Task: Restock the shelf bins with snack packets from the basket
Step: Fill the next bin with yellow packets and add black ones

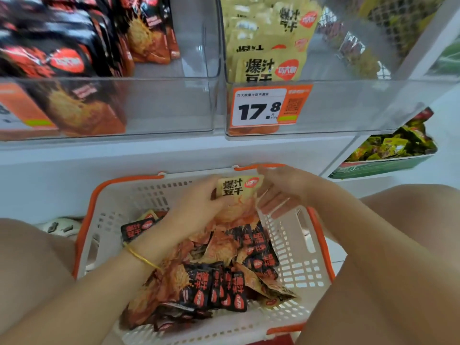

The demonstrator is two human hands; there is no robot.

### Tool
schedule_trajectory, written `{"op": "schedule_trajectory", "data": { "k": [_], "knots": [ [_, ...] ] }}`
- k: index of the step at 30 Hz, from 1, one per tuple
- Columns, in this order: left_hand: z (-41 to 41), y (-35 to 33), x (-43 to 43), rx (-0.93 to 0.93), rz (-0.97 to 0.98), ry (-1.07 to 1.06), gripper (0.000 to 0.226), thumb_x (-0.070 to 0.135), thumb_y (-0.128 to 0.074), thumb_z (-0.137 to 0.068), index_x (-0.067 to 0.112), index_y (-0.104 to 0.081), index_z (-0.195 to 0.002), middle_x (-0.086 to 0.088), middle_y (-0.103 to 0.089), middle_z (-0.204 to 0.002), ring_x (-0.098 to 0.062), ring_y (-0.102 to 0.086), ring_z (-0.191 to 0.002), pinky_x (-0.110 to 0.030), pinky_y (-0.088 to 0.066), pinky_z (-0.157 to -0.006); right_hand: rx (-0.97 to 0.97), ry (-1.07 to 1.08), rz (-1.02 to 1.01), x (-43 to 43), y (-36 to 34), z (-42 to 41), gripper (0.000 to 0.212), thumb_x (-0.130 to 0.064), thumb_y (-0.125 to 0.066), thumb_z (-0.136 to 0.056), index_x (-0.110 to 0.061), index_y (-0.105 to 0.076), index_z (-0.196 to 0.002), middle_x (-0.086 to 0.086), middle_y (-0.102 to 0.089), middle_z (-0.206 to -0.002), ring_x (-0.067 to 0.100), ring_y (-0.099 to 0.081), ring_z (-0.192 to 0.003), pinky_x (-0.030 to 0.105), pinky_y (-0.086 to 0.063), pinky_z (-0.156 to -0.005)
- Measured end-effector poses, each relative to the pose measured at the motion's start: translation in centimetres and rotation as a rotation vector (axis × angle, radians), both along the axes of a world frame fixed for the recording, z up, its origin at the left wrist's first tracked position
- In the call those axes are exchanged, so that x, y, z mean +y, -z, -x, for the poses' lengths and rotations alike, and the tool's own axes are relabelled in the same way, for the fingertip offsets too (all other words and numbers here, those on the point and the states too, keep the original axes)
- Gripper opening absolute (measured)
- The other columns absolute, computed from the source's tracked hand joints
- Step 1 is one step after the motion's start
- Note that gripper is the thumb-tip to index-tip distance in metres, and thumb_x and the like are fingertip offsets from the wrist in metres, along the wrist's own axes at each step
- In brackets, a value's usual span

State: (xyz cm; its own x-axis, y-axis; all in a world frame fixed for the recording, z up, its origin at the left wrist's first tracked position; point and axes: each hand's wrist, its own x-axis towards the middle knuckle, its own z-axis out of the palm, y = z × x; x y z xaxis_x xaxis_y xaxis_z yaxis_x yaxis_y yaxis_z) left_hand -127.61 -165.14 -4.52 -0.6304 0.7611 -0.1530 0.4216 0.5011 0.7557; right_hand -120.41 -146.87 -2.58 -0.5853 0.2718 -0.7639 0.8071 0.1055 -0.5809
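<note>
The left hand (199,207) grips a yellow packet (236,189) over the far end of the basket (296,267), above a heap of black packets (199,287). The right hand (281,192) lies loose-fingered against its right edge. Both hands should square it upright, then lift it into the right bin (348,105), where matching packets stand. It reads 爆汁豆干; the price tag (263,108) reads 17.8.

The left hand (196,207) and right hand (281,192) are bare, as are both forearms (82,300) and both knees (410,205), and a thin yellow band (142,257) circles the left wrist.
</note>
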Motion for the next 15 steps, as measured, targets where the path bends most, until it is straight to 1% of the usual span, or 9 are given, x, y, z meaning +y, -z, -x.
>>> {"op": "schedule_trajectory", "data": {
  "k": [2, 4, 6, 7, 8, 10, 12, 13, 15],
  "knots": [
    [0.8, -1.5, 0.0, -0.093, -0.086, -0.098, 0.018, 0.018, -0.069, -0.084, 0.023, -0.058, -0.096, 0.009, -0.066, -0.095, -0.010, -0.063, -0.092, -0.038, -0.052, -0.084, 0.164, -0.023, -0.132, 0.3, -1.7, -0.5, 0.068, -0.058, -0.023, -0.097, -0.007, -0.067, -0.097, 0.013, -0.070, -0.099, 0.028, -0.067, -0.091, 0.042, -0.055, -0.085],
    [1.0, -3.0, 0.0, -0.174, -0.145, -0.123, 0.022, 0.011, -0.071, -0.081, 0.026, -0.057, -0.090, 0.008, -0.069, -0.093, -0.008, -0.066, -0.090, -0.041, -0.054, -0.083, 0.258, -0.003, -0.009, 0.6, -3.1, -1.2, 0.071, -0.065, -0.023, -0.092, -0.009, -0.067, -0.100, 0.010, -0.071, -0.098, 0.027, -0.067, -0.093, 0.043, -0.052, -0.092],
    [0.8, -4.8, 0.2, -0.252, -0.198, -0.118, 0.023, 0.007, -0.070, -0.081, 0.022, -0.057, -0.094, 0.001, -0.072, -0.093, -0.010, -0.069, -0.086, -0.042, -0.056, -0.079, 0.305, -0.095, 0.119, 0.5, -4.2, -2.0, 0.069, -0.069, -0.042, -0.083, -0.010, -0.064, -0.113, 0.010, -0.071, -0.104, 0.028, -0.066, -0.099, 0.043, -0.050, -0.097],
    [0.6, -5.9, 0.3, -0.272, -0.226, -0.106, 0.024, 0.007, -0.070, -0.082, 0.019, -0.058, -0.098, -0.003, -0.073, -0.094, -0.011, -0.070, -0.084, -0.040, -0.057, -0.078, 0.341, -0.180, 0.128, 0.3, -4.7, -2.4, 0.061, -0.062, -0.056, -0.081, -0.014, -0.062, -0.118, 0.009, -0.070, -0.109, 0.026, -0.065, -0.103, 0.042, -0.049, -0.097],
    [0.5, -7.0, 0.4, -0.282, -0.259, -0.083, 0.026, 0.007, -0.069, -0.082, 0.017, -0.059, -0.103, -0.004, -0.073, -0.096, -0.011, -0.070, -0.084, -0.037, -0.057, -0.075, 0.390, -0.251, 0.102, 0.2, -5.4, -2.8, 0.048, -0.045, -0.067, -0.080, -0.016, -0.061, -0.119, 0.008, -0.070, -0.110, 0.023, -0.066, -0.103, 0.040, -0.050, -0.095],
    [0.2, -9.7, 1.0, -0.294, -0.333, -0.023, 0.029, 0.007, -0.066, -0.084, 0.013, -0.059, -0.111, -0.004, -0.073, -0.094, -0.011, -0.070, -0.081, -0.028, -0.058, -0.065, 0.523, -0.263, 0.071, 0.3, -7.4, -3.4, 0.040, -0.017, -0.074, -0.078, -0.011, -0.062, -0.115, 0.009, -0.072, -0.099, 0.017, -0.069, -0.088, 0.032, -0.055, -0.080],
    [0.3, -12.7, 1.9, -0.241, -0.429, -0.026, 0.024, 0.010, -0.064, -0.086, 0.013, -0.057, -0.109, 0.002, -0.072, -0.083, -0.008, -0.069, -0.072, -0.023, -0.055, -0.055, 0.660, -0.173, 0.110, 1.2, -10.4, -3.8, 0.041, -0.008, -0.074, -0.072, -0.005, -0.062, -0.110, 0.004, -0.072, -0.084, 0.010, -0.069, -0.070, 0.021, -0.055, -0.061],
    [0.5, -14.2, 2.5, -0.160, -0.488, -0.065, 0.019, 0.012, -0.064, -0.087, 0.016, -0.057, -0.104, 0.005, -0.071, -0.077, -0.007, -0.068, -0.069, -0.023, -0.054, -0.053, 0.733, -0.106, 0.102, 1.7, -12.4, -3.9, 0.037, -0.008, -0.071, -0.070, -0.006, -0.064, -0.106, 0.002, -0.073, -0.082, 0.009, -0.068, -0.066, 0.020, -0.055, -0.057],
    [1.7, -16.6, 3.8, 0.136, -0.558, -0.139, 0.013, 0.017, -0.062, -0.089, 0.022, -0.055, -0.098, 0.009, -0.068, -0.076, -0.005, -0.065, -0.071, -0.022, -0.054, -0.060, 0.890, 0.054, -0.051, 3.5, -16.0, -3.6, 0.018, -0.006, -0.068, -0.075, -0.012, -0.066, -0.092, -0.001, -0.072, -0.075, 0.009, -0.067, -0.062, 0.023, -0.056, -0.055]
  ]
}}
